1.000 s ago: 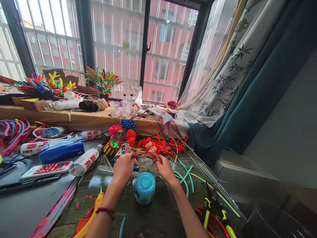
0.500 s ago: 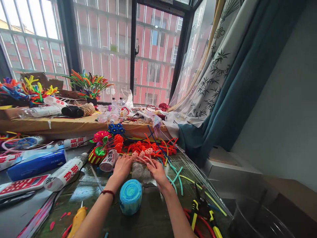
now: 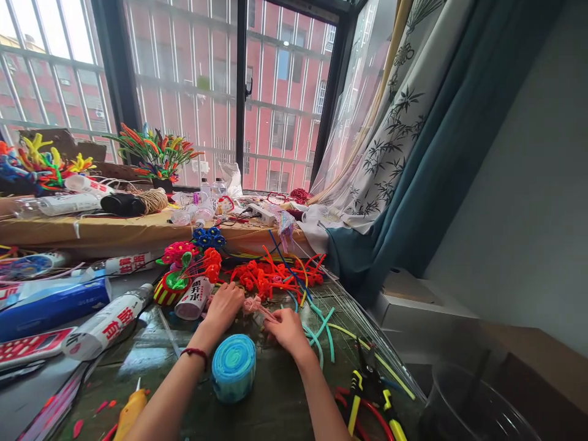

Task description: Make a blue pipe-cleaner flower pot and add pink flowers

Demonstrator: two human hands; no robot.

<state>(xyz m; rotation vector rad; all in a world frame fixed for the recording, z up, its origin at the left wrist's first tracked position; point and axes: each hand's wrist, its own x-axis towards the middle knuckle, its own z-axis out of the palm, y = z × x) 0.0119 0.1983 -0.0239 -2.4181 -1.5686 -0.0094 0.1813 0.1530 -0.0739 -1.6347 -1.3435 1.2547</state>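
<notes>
Pink pipe-cleaner flowers are bunched between my two hands over the dark table. My right hand pinches their thin stems, with the blooms pointing left. My left hand is curled down at the left of the blooms; its fingertips are hidden, and a bit of pink shows past its far side. A round blue-turquoise roll stands just in front of the hands. Behind them lies a heap of red pipe-cleaner flowers. Turquoise pipe cleaners lie right of my right hand.
At left are a labelled bottle, a blue pack and a yellow glue gun. A striped pot of flowers stands beside a labelled cup. Yellow-black pliers lie front right, near a clear bin. A cluttered sill runs behind.
The pink flowers have come lower and closer to my left hand, and my right hand has moved slightly down and turned over the stems. The whole view has shifted a little.
</notes>
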